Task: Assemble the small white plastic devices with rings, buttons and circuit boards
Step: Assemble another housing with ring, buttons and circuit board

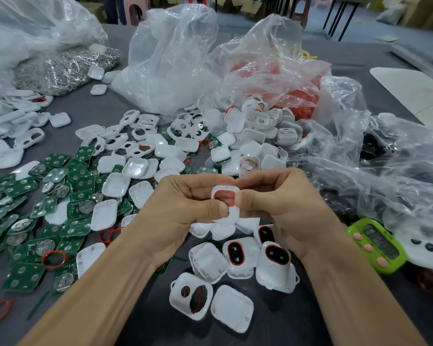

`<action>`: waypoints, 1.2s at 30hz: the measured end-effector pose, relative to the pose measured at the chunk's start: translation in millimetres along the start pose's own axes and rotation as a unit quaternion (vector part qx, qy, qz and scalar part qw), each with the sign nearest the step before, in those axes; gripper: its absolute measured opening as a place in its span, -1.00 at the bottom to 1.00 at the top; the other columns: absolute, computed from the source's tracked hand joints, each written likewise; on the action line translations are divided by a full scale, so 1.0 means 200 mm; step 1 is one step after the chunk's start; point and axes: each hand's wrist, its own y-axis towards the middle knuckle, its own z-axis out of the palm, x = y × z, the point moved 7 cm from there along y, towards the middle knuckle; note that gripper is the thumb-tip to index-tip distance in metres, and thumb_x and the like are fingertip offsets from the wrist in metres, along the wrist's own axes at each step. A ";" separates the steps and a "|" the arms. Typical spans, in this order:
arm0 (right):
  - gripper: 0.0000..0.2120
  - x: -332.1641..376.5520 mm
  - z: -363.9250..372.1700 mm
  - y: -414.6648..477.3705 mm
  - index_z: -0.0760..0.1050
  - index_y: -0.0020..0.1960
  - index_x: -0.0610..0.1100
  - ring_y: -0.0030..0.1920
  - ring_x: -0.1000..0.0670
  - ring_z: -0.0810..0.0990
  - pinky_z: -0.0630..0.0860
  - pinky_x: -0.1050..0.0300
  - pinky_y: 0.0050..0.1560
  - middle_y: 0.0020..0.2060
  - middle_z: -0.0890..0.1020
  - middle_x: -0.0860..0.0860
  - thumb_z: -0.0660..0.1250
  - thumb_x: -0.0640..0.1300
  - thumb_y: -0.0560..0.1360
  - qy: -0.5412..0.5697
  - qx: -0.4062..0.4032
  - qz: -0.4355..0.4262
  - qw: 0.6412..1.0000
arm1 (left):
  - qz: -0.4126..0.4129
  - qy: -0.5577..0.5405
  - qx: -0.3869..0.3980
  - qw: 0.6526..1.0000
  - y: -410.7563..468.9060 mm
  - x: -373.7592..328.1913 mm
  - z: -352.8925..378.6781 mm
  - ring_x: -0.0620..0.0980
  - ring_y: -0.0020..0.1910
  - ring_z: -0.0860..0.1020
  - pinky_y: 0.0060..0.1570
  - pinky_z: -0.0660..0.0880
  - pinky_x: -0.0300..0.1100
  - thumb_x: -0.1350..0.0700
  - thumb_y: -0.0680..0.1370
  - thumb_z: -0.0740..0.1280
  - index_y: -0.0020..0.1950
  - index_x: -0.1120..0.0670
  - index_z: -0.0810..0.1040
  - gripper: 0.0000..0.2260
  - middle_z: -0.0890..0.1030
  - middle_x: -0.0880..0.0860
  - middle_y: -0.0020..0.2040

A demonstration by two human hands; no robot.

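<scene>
Both hands hold one small white shell (226, 193) with a red ring in its opening, just above the table's middle. My left hand (183, 208) grips its left side, thumb pressed on the ring's lower edge. My right hand (280, 203) pinches its right side. Below the hands lie white shells fitted with red rings and black buttons (273, 255), and loose white shell halves (231, 307). Green circuit boards (48, 211) with coin cells are heaped at the left. Loose red rings (54, 258) lie among them.
A pile of white shells (248, 136) fills the table's middle. Clear plastic bags (170, 58) stand behind, one with red rings (293, 96), one at the right with black parts (375, 151). A bag of metal clips (68, 68) sits far left. A green timer (376, 245) lies right.
</scene>
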 end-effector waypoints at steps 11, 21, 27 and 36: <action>-0.84 0.03 -0.02 -0.02 0.73 -0.24 0.14 -0.28 0.09 0.73 0.71 -0.03 -0.08 -0.36 0.72 0.13 0.56 -0.14 0.35 -0.200 -0.187 -0.073 0.959 | 0.039 0.021 -0.084 0.996 0.03 0.00 -0.01 0.02 -0.25 0.71 -0.28 0.60 -0.24 0.56 0.37 0.42 -0.07 0.14 0.77 -0.64 0.75 0.21 -0.13; -0.86 0.04 0.05 -0.01 0.74 -0.01 0.06 -0.15 0.13 0.74 0.69 0.01 0.01 -0.22 0.75 0.16 0.49 -0.13 0.47 -0.180 -0.130 -0.107 0.969 | 0.222 0.277 -0.229 0.906 -0.04 -0.12 0.01 -0.23 -0.10 0.71 -0.10 0.61 -0.36 0.34 0.47 0.49 0.04 -0.18 0.75 -0.60 0.73 -0.28 -0.12; -0.86 0.05 0.05 -0.03 0.72 -0.04 0.05 -0.19 0.10 0.73 0.68 -0.01 -0.03 -0.27 0.74 0.11 0.45 -0.07 0.43 -0.209 -0.134 -0.122 0.961 | 0.234 0.399 -0.192 0.865 -0.07 -0.13 0.09 -0.42 0.07 0.61 0.15 0.56 -0.34 0.04 0.44 0.45 0.33 -0.39 0.49 -0.47 0.55 -0.54 0.14; -0.84 0.08 -0.06 -0.02 0.74 -0.21 -0.02 -0.33 0.02 0.74 0.71 0.05 -0.18 -0.34 0.74 0.03 0.48 -0.25 0.47 -0.180 -0.136 -0.077 0.971 | 0.151 0.284 -0.154 0.934 -0.01 -0.08 0.06 -0.02 -0.27 0.72 -0.21 0.69 -0.01 0.09 0.56 0.47 -0.03 -0.33 0.72 -0.75 0.75 -0.04 -0.22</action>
